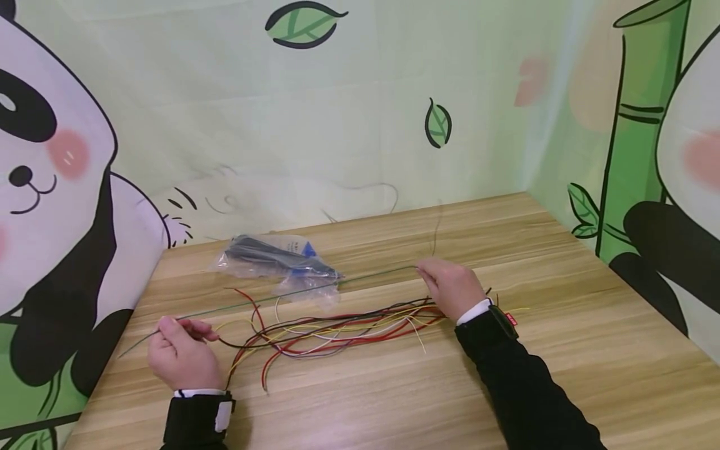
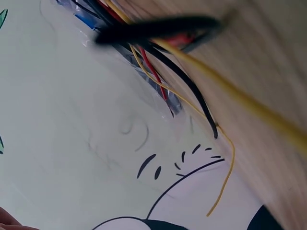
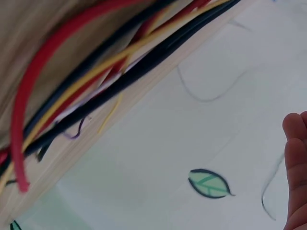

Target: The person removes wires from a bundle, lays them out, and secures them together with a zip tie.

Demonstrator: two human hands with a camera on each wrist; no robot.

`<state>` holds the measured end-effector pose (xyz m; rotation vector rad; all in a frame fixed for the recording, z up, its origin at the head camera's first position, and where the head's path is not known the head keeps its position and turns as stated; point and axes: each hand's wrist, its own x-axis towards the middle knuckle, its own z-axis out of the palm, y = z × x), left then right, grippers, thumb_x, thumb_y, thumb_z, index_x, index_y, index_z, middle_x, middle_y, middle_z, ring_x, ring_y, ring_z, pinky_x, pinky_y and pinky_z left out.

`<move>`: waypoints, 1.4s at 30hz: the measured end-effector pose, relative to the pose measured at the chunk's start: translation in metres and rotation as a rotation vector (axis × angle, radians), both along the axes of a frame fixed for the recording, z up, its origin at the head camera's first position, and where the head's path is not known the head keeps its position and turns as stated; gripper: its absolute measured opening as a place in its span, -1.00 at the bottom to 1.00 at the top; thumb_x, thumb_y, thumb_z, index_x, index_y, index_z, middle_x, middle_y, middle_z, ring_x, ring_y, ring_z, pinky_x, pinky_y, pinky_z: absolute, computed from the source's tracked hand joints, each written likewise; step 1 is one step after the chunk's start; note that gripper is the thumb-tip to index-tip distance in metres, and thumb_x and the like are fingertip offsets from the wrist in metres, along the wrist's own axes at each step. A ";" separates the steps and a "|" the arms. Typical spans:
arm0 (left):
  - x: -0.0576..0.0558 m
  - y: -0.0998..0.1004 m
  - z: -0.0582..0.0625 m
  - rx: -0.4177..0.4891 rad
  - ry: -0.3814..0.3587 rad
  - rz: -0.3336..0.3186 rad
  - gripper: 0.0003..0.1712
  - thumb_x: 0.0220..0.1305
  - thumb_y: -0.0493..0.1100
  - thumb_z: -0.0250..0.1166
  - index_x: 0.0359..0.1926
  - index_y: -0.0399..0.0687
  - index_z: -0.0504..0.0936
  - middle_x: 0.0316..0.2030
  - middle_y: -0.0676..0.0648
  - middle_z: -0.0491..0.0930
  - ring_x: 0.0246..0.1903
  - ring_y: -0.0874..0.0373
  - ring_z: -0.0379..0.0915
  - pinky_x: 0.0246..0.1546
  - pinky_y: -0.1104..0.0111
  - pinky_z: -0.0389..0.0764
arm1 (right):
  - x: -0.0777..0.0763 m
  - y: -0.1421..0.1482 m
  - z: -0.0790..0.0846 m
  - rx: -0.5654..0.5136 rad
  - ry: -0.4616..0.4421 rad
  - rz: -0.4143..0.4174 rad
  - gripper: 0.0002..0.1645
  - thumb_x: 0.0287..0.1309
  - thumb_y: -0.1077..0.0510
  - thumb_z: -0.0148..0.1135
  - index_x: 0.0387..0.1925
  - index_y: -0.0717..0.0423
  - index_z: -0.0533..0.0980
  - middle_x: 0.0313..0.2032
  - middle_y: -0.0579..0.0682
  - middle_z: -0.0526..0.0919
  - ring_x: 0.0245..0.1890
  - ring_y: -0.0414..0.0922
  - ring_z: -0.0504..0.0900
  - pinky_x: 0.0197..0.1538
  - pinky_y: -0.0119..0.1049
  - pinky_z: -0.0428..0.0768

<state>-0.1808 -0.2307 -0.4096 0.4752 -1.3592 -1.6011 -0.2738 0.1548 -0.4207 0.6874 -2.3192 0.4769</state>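
A thin green wire (image 1: pixel 382 274) stretches across the head view between my two hands. My left hand (image 1: pixel 185 359) pinches it toward its left end, and a short tail sticks out past the fingers. Thumb and fingertips of my right hand (image 1: pixel 454 289) pinch the other side, where a thin tail rises behind them. Below lies a loose bundle of red, black, yellow, white and purple wires, among them a red wire (image 1: pixel 264 375) at the near side. The right wrist view shows a thick red wire (image 3: pixel 29 86) and a yellow wire (image 3: pixel 91 74) up close.
Behind the bundle, a clear plastic bag (image 1: pixel 295 244) with long dark pieces inside lies on the wooden table (image 1: pixel 360 412). A printed cloth backdrop (image 1: pixel 360 150) with pandas, bamboo and leaves stands along the table's far and side edges.
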 end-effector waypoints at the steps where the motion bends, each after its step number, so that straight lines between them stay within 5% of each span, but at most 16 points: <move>1: 0.000 -0.002 0.000 0.036 0.014 -0.005 -0.55 0.57 -0.05 -0.04 -0.54 0.00 0.46 -0.76 0.10 0.55 -0.83 0.31 0.45 -0.74 0.51 0.48 | 0.000 0.003 0.000 -0.006 0.004 -0.007 -0.90 0.26 0.20 0.33 -0.24 0.15 0.68 -0.28 0.08 0.81 -0.27 -0.02 0.82 -0.23 -0.13 0.73; 7: 0.000 -0.012 0.001 0.163 0.050 -0.002 -0.58 0.57 -0.04 -0.02 -0.49 -0.06 0.46 -0.75 0.07 0.57 -0.81 0.27 0.48 -0.73 0.50 0.50 | -0.004 0.015 0.001 -0.038 -0.011 -0.046 -0.89 0.26 0.20 0.34 -0.24 0.17 0.69 -0.27 0.12 0.81 -0.26 0.02 0.82 -0.22 -0.09 0.73; 30: 0.003 -0.012 0.003 0.164 0.026 0.045 -0.59 0.56 -0.03 -0.01 -0.48 -0.04 0.45 -0.73 0.09 0.58 -0.78 0.29 0.50 -0.71 0.51 0.49 | -0.007 0.045 0.002 -0.109 -0.189 -0.316 -0.81 0.29 0.17 0.31 -0.15 0.16 0.74 -0.32 0.22 0.80 -0.38 0.18 0.77 -0.31 0.08 0.65; 42: 0.001 -0.011 0.005 0.180 0.052 0.036 -0.59 0.56 -0.05 -0.01 -0.49 -0.06 0.47 -0.75 0.07 0.56 -0.82 0.29 0.46 -0.73 0.51 0.48 | -0.004 0.066 0.006 -0.140 -0.290 -0.408 -0.75 0.34 0.13 0.26 -0.14 0.22 0.73 -0.25 0.27 0.78 -0.26 0.25 0.76 -0.22 0.12 0.63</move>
